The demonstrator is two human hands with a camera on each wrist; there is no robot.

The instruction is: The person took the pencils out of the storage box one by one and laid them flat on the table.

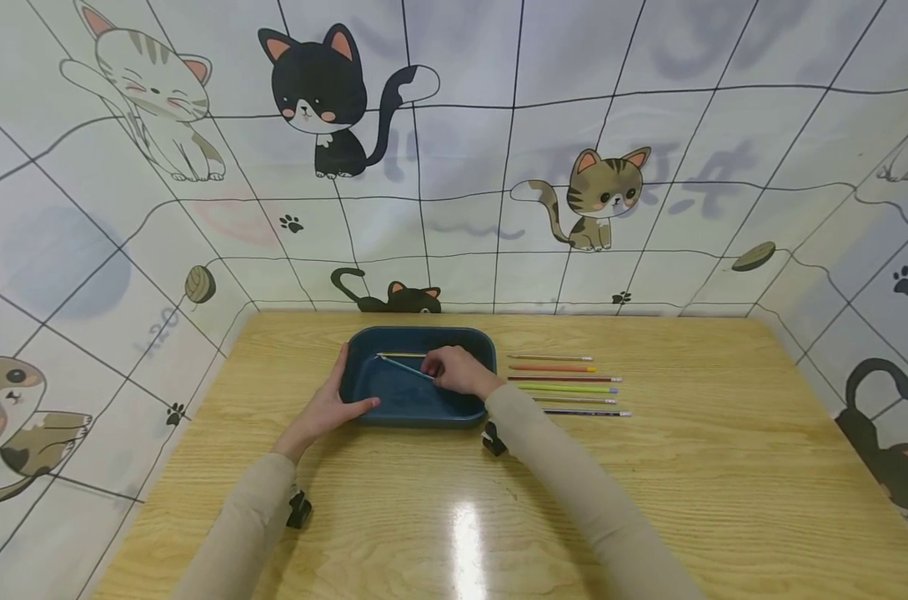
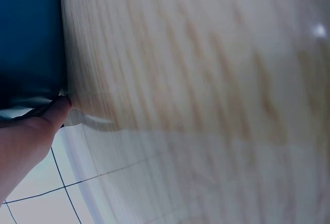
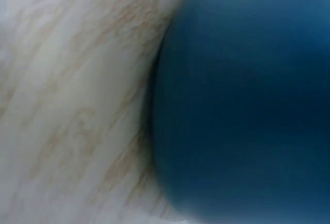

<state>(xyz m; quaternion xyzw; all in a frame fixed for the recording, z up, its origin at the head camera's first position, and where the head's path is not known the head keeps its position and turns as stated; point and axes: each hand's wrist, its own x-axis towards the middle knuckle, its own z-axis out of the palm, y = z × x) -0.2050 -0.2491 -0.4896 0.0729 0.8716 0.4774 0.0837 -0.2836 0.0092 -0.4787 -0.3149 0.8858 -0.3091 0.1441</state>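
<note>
A dark blue rectangular tray [image 1: 423, 419] stands on the table. My left hand [image 1: 330, 407] grips its left end, thumb over the front-left rim and fingers along the left side. In the left wrist view that hand [image 2: 28, 136] is at the tray's [image 2: 31, 33] edge. Inside the tray, my right hand [image 1: 457, 369] pinches a light blue pencil [image 1: 406, 367] that slants across. A yellowish pencil [image 1: 399, 355] lies behind it, its right end hidden by the hand. The right wrist view shows the tray [image 3: 247, 105] but no fingers.
Right of the tray several pencils [image 1: 562, 388] lie in a row on the wooden table [image 1: 694, 467], some left ends hidden behind the right hand and sleeve. A cat-patterned sheet [image 1: 469, 158] rises along the table's back and sides.
</note>
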